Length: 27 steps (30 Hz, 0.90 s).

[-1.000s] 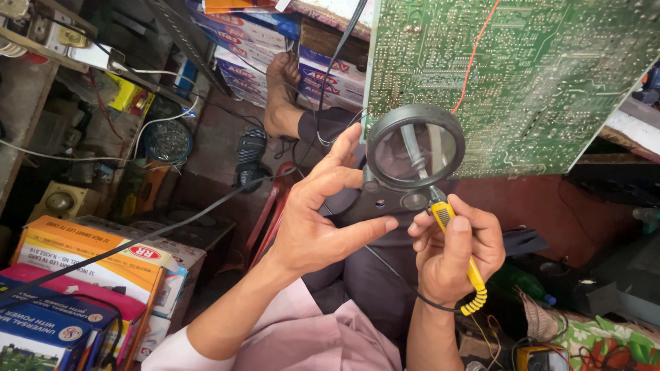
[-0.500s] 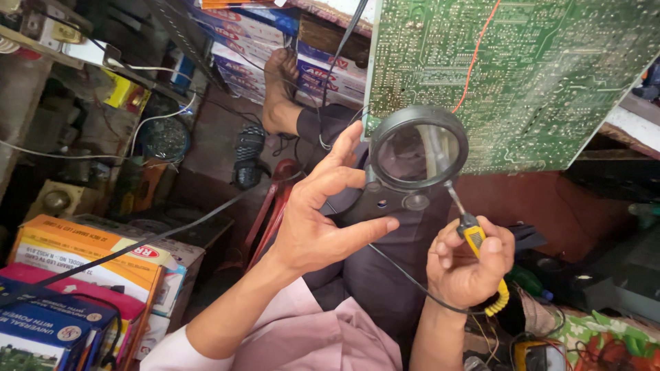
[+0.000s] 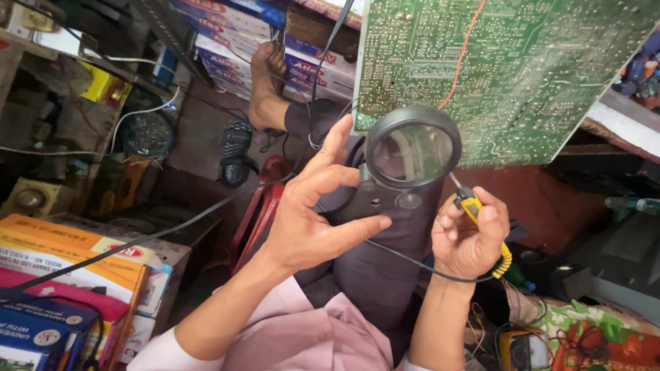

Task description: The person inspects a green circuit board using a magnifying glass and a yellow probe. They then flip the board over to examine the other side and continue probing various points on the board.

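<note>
Probe (image 3: 470, 204) lower, off the lens (image 3: 411, 152)

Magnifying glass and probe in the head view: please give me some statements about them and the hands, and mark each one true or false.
1. The left hand holds the black magnifying glass by its handle. True.
2. The right hand holds a red screwdriver. False: it grips a yellow probe with a black cable.
3. The green circuit board lies flat on the floor. False: it stands raised behind the lens.
4. An orange wire runs across the board. True.
5. The magnifying glass lies on the cardboard boxes. False: those sit apart, at lower left.
</note>
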Each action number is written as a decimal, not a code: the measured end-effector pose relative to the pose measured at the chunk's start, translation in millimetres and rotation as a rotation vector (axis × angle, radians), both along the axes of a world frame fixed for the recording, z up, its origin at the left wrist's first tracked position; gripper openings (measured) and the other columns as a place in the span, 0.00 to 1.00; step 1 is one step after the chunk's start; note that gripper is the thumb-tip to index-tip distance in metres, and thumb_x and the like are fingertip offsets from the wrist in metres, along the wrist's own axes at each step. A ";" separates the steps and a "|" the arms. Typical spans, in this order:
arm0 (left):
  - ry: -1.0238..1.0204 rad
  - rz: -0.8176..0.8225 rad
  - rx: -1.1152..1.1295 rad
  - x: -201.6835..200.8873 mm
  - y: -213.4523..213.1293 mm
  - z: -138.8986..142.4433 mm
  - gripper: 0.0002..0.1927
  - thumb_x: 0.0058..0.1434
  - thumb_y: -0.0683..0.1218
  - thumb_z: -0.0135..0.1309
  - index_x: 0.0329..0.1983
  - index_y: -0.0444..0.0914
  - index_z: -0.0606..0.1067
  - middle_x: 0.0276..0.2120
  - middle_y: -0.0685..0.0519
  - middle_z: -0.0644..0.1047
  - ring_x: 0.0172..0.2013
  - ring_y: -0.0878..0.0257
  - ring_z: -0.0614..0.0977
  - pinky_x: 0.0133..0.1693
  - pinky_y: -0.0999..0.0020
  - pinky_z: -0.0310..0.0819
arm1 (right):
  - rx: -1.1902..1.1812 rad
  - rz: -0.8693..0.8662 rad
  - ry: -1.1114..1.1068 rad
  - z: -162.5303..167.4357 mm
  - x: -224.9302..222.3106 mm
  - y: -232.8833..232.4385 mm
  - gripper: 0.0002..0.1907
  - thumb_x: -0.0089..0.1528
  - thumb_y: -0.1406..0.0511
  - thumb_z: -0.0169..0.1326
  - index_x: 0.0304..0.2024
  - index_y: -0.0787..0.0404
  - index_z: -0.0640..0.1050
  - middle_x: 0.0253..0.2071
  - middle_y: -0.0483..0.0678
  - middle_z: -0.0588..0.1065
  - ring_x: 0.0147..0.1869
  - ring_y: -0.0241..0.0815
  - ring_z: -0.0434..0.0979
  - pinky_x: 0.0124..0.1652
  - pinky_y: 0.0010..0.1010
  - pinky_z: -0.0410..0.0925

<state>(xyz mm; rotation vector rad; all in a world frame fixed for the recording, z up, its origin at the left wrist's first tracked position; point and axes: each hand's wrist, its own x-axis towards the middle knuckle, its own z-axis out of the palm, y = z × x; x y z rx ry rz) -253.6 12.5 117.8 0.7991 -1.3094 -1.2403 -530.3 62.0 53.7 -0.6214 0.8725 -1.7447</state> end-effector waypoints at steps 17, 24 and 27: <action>0.335 -0.033 0.206 4.0 -1.8 0.2 0.28 0.59 0.32 0.66 0.62 0.32 0.73 0.64 0.44 0.73 0.62 0.61 0.76 0.67 0.64 0.69 | -0.140 -0.129 -0.023 28.0 22.0 20.1 0.16 0.74 0.58 0.52 0.55 0.64 0.75 0.34 0.55 0.77 0.32 0.43 0.74 0.27 0.22 0.65; 0.341 0.002 0.199 1.9 -2.6 -3.7 0.25 0.60 0.30 0.65 0.59 0.31 0.73 0.56 0.49 0.79 0.56 0.67 0.80 0.61 0.69 0.72 | -0.087 -0.253 0.329 30.8 43.8 12.3 0.14 0.71 0.62 0.53 0.52 0.66 0.73 0.30 0.57 0.75 0.26 0.42 0.73 0.25 0.23 0.65; 0.372 0.002 0.202 0.5 -1.6 -4.7 0.25 0.61 0.31 0.65 0.60 0.32 0.73 0.55 0.50 0.80 0.55 0.68 0.80 0.60 0.70 0.72 | -0.019 -0.263 0.377 35.5 59.7 15.3 0.12 0.70 0.65 0.51 0.52 0.67 0.73 0.32 0.57 0.76 0.28 0.42 0.75 0.27 0.24 0.66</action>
